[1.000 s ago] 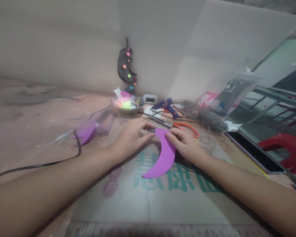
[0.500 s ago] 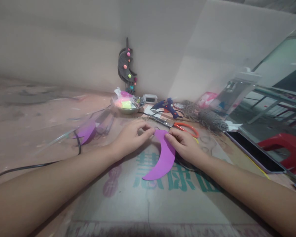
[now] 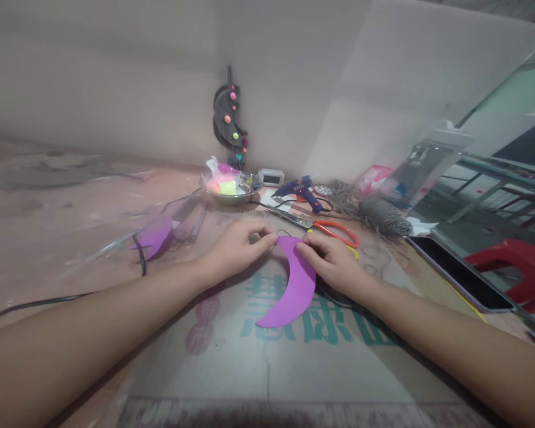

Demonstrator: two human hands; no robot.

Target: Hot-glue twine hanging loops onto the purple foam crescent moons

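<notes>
A purple crescent [image 3: 296,288], cut from what looks like foam or thick paper, hangs between my hands above the printed board. My right hand [image 3: 332,258] pinches its upper right edge between thumb and fingers. At the crescent's upper left corner, the thumb and forefinger of my left hand [image 3: 245,244] are closed on that end; a thin dark strand curves just beside it. The lower tip points left and hangs free. Behind my right hand lie scissors [image 3: 336,232] with orange handles.
Behind stand a metal bowl [image 3: 232,196] of craft bits, a blue glue gun [image 3: 303,191] and grey yarn [image 3: 386,217]. A phone [image 3: 461,273] lies right. Purple scraps [image 3: 156,238] and a black cable [image 3: 35,303] lie left. A decorated grey crescent [image 3: 226,116] hangs on the wall.
The crescent has shifted very slightly left and down along with my fingers. Both hands keep their pinch, and everything else stays in place.
</notes>
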